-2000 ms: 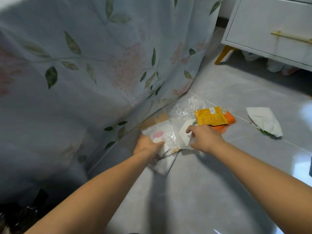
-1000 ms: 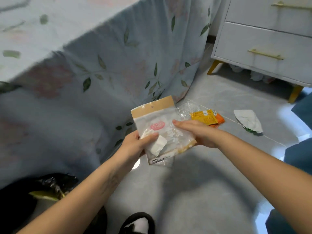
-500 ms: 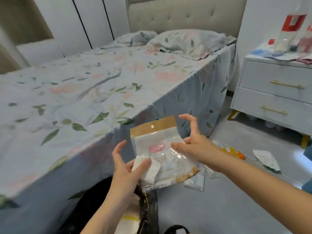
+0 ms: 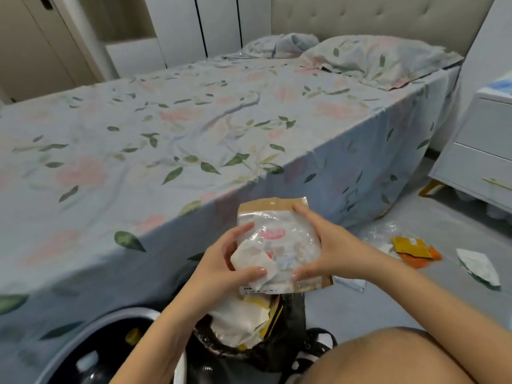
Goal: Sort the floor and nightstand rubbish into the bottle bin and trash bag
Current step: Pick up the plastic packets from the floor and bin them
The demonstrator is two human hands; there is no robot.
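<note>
Both hands hold a clear packet [image 4: 285,245] with a tan header strip, raised in front of the bed [image 4: 194,128]. The left hand [image 4: 221,261] grips the packet's left edge, its thumb pressing a crumpled white tissue [image 4: 253,263] against the packet's face. The right hand [image 4: 329,250] clasps the right edge, fingers [image 4: 300,210] reaching the tan strip at 12 o'clock and thumb curled near the lower corner. At 6 o'clock from the packet, directly below it, the black trash bag [image 4: 291,322] stands open, with white paper and a yellow scrap visible inside. At 8 o'clock from the bag, a round bin [image 4: 91,325] with a pale rim shows part of its dark interior; its contents are too blurred to tell. On the floor [image 4: 388,309], at 3 o'clock from the packet, lie a yellow sachet [image 4: 410,246] over an orange wrapper [image 4: 418,261], a clear film [image 4: 379,234] beside them, and a white wrapper [image 4: 478,266] farther right. The nightstand [image 4: 482,151] stands at 2 o'clock.
</note>
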